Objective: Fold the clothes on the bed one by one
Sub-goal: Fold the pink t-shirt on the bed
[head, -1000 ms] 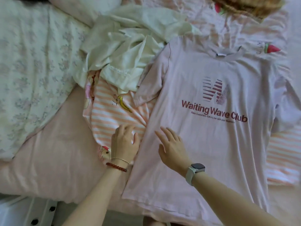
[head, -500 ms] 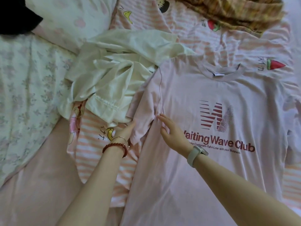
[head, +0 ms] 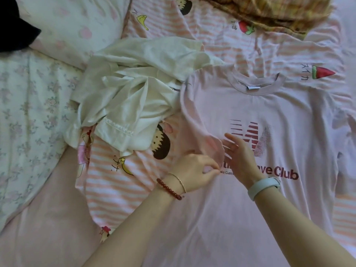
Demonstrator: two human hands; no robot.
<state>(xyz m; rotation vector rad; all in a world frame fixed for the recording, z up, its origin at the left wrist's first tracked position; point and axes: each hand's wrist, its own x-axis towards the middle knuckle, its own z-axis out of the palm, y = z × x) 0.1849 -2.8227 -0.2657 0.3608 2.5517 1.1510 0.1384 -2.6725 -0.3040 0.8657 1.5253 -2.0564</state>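
Note:
A pale pink T-shirt (head: pixel 260 199) with a dark red "Wave Club" print lies face up and spread flat on the bed. Its left sleeve (head: pixel 200 124) is folded inward over the chest. My left hand (head: pixel 194 170), with a red bead bracelet, pinches the sleeve's hem. My right hand (head: pixel 238 155), with a pale blue watch on the wrist, lies with straight fingers on the print just beside the sleeve's end. A crumpled cream garment (head: pixel 131 101) lies in a heap to the left of the shirt.
A pink-and-white striped sheet (head: pixel 119 185) with cartoon prints covers the bed. A floral quilt (head: pixel 28 122) lies at the left, a pillow (head: pixel 77 22) at the back left, a yellow plaid cloth (head: pixel 269 12) at the top and a dark item (head: pixel 13 29) at the top left corner.
Both hands moved up from the shirt's lower left side to the sleeve. My left hand took the sleeve's hem and drew it inward over the chest. The view tilted toward the collar.

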